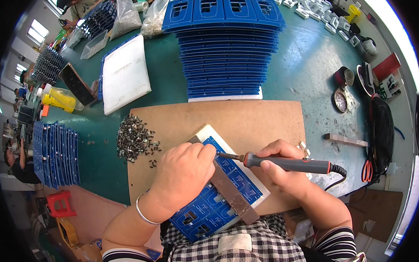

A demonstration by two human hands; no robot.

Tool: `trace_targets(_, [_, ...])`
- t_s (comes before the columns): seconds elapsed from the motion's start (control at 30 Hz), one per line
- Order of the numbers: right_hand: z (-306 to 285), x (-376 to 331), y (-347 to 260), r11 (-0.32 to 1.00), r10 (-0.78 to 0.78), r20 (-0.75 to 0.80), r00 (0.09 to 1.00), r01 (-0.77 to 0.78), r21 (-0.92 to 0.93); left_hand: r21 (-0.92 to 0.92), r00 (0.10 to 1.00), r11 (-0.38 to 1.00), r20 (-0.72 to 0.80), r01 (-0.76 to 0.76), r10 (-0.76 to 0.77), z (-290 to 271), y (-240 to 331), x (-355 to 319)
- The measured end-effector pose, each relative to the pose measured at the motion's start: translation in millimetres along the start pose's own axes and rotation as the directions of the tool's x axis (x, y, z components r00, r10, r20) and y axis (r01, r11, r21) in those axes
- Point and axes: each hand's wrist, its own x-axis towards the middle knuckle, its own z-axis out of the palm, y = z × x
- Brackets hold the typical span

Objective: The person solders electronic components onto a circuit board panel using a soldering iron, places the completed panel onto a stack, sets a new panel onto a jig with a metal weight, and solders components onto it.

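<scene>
My right hand [292, 181] is wrapped round the grey handle of a soldering iron [293, 164]. Its tip points left and meets the upper part of a blue circuit board panel [203, 212], close to my left fingertips. My left hand [185, 171] is closed over the panel's left side; what its fingers pinch, if anything, is hidden. Across the panel lies a brown flat bar [235, 195], running slantwise from under my left hand. A white pad [263, 192] shows beneath the panel's edge. All of this rests tilted between the brown board [172, 116] and my lap.
Small black components [133, 138] lie heaped left of my hands. A tall stack of blue panels [228, 61] stands behind the brown board. A white slab [124, 76], phone [77, 85] and yellow bottles [60, 99] are far left. Red-handled scissors [367, 170] and a metal bar [346, 139] lie right.
</scene>
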Motion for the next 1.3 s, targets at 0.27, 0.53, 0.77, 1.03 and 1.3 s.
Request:
trace_targets(0.27, [2,4,-1,0.999,-0.028,-0.010,1.000,0.028,-0.019,-0.009,0.997,0.998,0.049,0.068,-0.068,3,0,2])
trace_targets(0.53, [-7,-6,-5,0.999,0.044,0.029,0.999,-0.044,-0.003,-0.360,0.980,0.920,-0.056,0.157,-0.189,-4,-3,-14])
trace_targets(0.77, [-18,-24,4,0.998,0.023,-0.066,0.998,-0.019,0.063,-0.287,0.982,0.954,-0.137,0.087,-0.131,-11,5,-23])
trace_targets(1.03, [-18,-33,7,0.998,-0.050,-0.094,0.994,0.052,0.022,-0.253,0.984,0.966,-0.151,0.056,-0.097,10,11,-17])
trace_targets(1.3, [-17,-31,2,1.000,0.008,-0.040,0.999,-0.007,0.019,-0.212,0.994,0.976,-0.091,0.039,-0.060,8,15,-19])
